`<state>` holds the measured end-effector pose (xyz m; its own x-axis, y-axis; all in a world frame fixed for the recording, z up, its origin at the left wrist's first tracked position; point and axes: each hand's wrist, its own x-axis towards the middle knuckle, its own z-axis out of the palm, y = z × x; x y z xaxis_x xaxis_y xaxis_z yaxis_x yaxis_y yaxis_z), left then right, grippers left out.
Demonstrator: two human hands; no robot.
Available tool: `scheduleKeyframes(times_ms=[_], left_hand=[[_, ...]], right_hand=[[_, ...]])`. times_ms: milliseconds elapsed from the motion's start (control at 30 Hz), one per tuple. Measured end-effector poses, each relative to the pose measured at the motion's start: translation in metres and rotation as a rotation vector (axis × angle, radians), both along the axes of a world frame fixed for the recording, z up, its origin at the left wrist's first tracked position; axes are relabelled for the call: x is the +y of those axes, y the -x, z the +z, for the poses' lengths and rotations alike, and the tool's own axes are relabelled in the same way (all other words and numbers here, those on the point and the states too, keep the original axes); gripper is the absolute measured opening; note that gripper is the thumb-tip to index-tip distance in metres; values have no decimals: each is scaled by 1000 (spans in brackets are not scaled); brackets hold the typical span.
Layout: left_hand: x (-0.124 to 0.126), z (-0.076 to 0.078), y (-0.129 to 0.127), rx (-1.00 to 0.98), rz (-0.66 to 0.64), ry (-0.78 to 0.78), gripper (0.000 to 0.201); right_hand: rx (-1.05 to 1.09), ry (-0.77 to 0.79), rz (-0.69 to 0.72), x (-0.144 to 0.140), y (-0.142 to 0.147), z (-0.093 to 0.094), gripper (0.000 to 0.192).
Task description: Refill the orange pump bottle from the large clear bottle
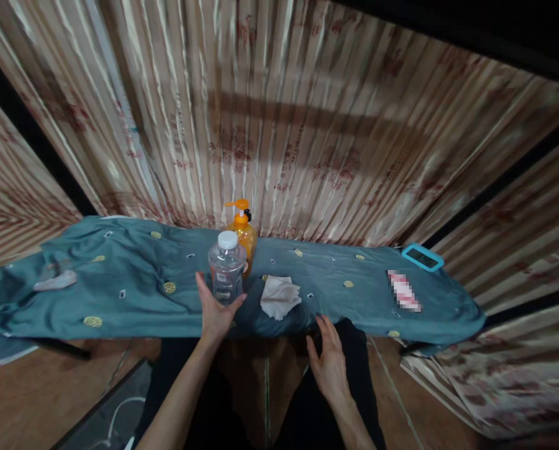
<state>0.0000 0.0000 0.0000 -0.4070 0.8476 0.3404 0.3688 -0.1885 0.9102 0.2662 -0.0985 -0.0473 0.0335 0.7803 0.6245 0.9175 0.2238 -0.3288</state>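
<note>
A clear plastic bottle with a white cap [227, 265] stands upright on the teal patterned cloth [326, 269]. My left hand [216, 315] is open at its near side, fingers stretched along the left and thumb out to the right; whether the skin touches the bottle I cannot tell. Partly hidden behind that bottle is an orange pump bottle [245, 236]. To the right of both lies a crumpled white wipe or tissue [279, 297]. My right hand [329, 359], holding nothing, hovers over the near edge with its fingers apart.
A blue-framed digital clock or timer [423, 257] lies at the far right, with a blurred-out pink and white item [404, 291] near it. On the left is a small pale object [57, 280]. A patterned curtain [279, 125] hangs behind. Dark poles flank the table.
</note>
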Motion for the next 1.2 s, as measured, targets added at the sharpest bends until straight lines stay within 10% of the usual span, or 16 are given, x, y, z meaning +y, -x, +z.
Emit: scheduleKeyframes(times_ms=[300,1200], left_hand=[[28,-13,6,-35,27,227,97],[25,-6,5,86,92,322,98]], right_hand=[[57,39,-14,3,2,3,42],[196,141,11,6,2,10,42]])
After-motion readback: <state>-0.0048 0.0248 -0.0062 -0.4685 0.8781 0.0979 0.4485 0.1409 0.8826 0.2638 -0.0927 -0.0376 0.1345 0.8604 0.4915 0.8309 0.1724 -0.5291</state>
